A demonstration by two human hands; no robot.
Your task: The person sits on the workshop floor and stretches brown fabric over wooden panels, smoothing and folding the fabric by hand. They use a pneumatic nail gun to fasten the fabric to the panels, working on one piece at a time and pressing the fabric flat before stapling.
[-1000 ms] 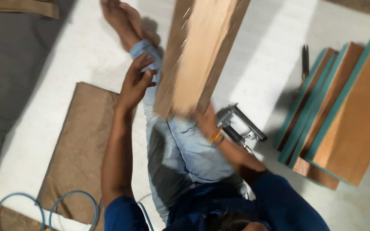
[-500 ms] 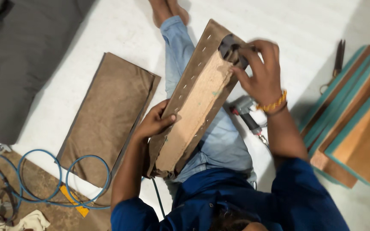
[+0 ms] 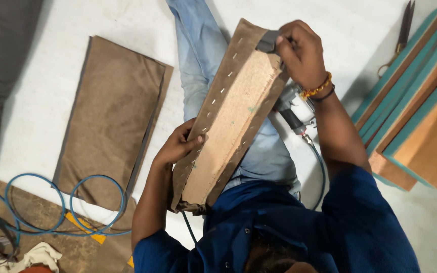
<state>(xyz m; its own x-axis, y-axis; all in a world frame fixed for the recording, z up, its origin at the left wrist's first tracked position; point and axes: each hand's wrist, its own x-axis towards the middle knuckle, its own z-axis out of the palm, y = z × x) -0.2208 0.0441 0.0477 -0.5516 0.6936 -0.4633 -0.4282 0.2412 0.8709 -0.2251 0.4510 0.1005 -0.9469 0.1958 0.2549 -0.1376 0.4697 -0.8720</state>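
- The right hand (image 3: pixel 302 53) now pinches the dark fabric corner at the far end of the fabric-wrapped board (image 3: pixel 228 116), fingers curled tight; half a second ago it gripped the same end more loosely, so the pull has firmed
- The left hand (image 3: pixel 180 144) presses the board's near long edge, fingers closed on the brown cloth, thumb on the stapled border; it has stayed there
- The board rests tilted across the person's lap, bare wood face up, staples along both edges; a second ago it stood steeper and blurred
- A staple gun (image 3: pixel 294 108) lies just beside the right thigh; brown fabric panel (image 3: pixel 112 111) left; teal-edged boards (image 3: pixel 416 116) right
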